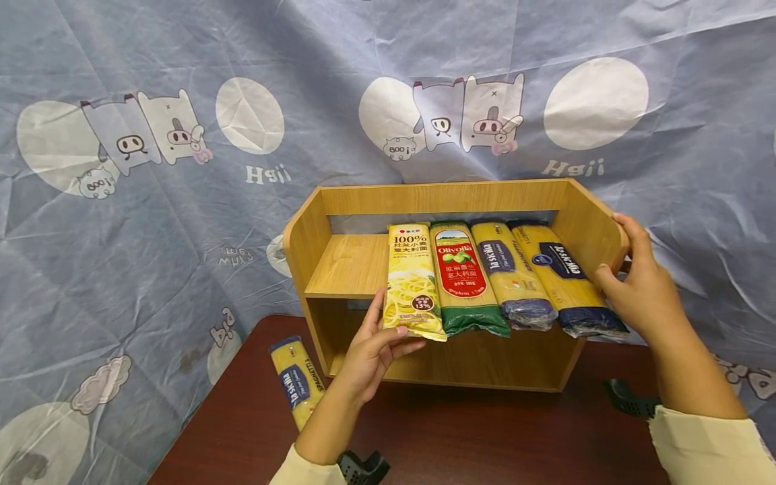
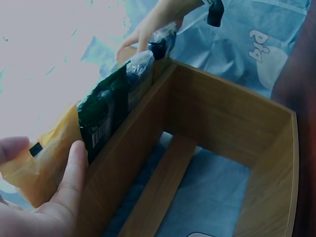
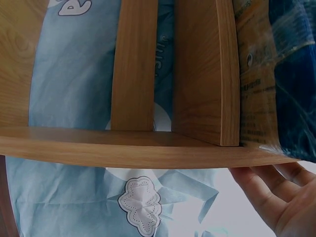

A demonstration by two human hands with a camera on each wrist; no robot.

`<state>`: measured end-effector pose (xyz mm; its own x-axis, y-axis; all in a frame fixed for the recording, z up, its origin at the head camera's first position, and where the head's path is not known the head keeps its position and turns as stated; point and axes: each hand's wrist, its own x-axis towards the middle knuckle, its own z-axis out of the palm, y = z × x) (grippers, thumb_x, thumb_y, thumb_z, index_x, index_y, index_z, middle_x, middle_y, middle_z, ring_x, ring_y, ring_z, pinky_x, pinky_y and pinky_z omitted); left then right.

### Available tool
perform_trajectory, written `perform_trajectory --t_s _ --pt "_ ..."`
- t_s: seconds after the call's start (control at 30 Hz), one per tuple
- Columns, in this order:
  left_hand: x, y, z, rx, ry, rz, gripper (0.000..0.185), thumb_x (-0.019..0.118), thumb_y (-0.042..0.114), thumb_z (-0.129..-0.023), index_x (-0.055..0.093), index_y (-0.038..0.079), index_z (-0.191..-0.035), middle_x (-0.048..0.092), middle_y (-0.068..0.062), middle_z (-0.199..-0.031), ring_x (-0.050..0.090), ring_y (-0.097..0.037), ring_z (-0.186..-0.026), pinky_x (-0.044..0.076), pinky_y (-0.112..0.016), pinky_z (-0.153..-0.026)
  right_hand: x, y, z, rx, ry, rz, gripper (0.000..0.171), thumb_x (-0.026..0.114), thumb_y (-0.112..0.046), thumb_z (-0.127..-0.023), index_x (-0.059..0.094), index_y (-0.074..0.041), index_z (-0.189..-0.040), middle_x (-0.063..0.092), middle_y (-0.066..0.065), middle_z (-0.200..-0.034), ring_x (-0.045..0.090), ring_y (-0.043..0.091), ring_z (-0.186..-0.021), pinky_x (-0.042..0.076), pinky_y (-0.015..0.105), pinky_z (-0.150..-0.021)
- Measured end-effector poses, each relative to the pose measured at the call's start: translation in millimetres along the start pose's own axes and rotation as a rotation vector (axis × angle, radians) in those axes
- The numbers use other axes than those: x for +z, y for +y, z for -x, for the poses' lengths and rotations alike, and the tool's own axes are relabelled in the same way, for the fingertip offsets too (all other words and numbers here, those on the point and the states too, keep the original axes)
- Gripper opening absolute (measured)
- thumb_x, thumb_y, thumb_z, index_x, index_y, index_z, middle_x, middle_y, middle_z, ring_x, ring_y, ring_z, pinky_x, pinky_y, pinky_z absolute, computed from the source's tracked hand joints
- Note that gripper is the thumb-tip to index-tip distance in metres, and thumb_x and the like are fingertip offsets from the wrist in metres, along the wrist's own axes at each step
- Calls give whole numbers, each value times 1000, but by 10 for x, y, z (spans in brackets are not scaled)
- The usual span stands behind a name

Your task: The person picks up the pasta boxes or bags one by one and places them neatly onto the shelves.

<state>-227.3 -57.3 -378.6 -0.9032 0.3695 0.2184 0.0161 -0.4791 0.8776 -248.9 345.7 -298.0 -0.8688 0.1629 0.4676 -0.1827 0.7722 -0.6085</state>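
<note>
Item: yellow plastic spaghetti packet with a photo of cooked noodles (image 1: 412, 281), lying lengthwise on the upper board of a light wooden two-tier desk shelf (image 1: 348, 266), leftmost in a row of four, its near end overhanging the board's front edge.

Left hand (image 1: 371, 353): below and just left of that overhanging end, grasping it, thumb along the left edge and fingers curled under the bottom; the left wrist view shows the thumb (image 2: 71, 175) lying against the packet.

Adjacent stock: green and red Olivolla packet (image 1: 463, 277), touching the yellow one; then two yellow packets with dark blue labels (image 1: 512, 273) (image 1: 564, 276).

Right hand (image 1: 636, 283): fingers wrapped over the shelf's right side panel, holding it, beside the outermost blue-labelled packet.

Also present: dark reddish-brown table (image 1: 485, 431); a further blue-labelled spaghetti packet (image 1: 297, 384) lying on it, left of the shelf; a blue cartoon-pig cloth (image 1: 151, 202) behind.
</note>
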Motion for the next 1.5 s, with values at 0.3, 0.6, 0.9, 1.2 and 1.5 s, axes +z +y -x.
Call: perform_trajectory --t_s 0.3,0.6,0.9,1.2,1.5 --pt "-16 0 55 -18 -35 39 91 51 -3 -98 0 35 -163 32 -17 -162 68 -21 -117 58 -38 -96 5 8 -2 -1 5 -2 81 53 -18 -96 9 -40 -161 46 39 -143 54 63 -117 40 22 -63" --pt "-41 12 136 -37 5 -33 81 56 9 -102 9 36 -162 47 -17 -153 67 -26 -121 58 -41 -96 10 5 -3 -3 5 5 81 53 -18 -97 10 -39 -161 46 39 -144 54 64 -117 42 26 -63" --pt "-134 72 311 -43 29 -100 74 57 12 -101 19 31 -161 44 -16 -154 67 -26 -122 58 -39 -96 6 -11 -10 -2 -1 6 81 54 -17 -97 10 -36 -161 45 38 -144 54 63 -116 41 27 -66" --pt "-263 76 436 -53 79 -197 64 52 9 -102 27 28 -158 36 -16 -159 64 -29 -125 57 -41 -97 -8 6 -7 -6 -5 -6 81 53 -16 -97 10 -36 -162 44 38 -146 53 63 -116 37 19 -62" --pt "-409 62 521 -74 128 -244 57 50 11 -104 34 30 -155 47 -12 -154 58 -32 -132 57 -40 -98 -8 -1 -2 -5 -6 -3 82 53 -18 -97 8 -39 -161 44 39 -145 53 64 -117 38 19 -62"
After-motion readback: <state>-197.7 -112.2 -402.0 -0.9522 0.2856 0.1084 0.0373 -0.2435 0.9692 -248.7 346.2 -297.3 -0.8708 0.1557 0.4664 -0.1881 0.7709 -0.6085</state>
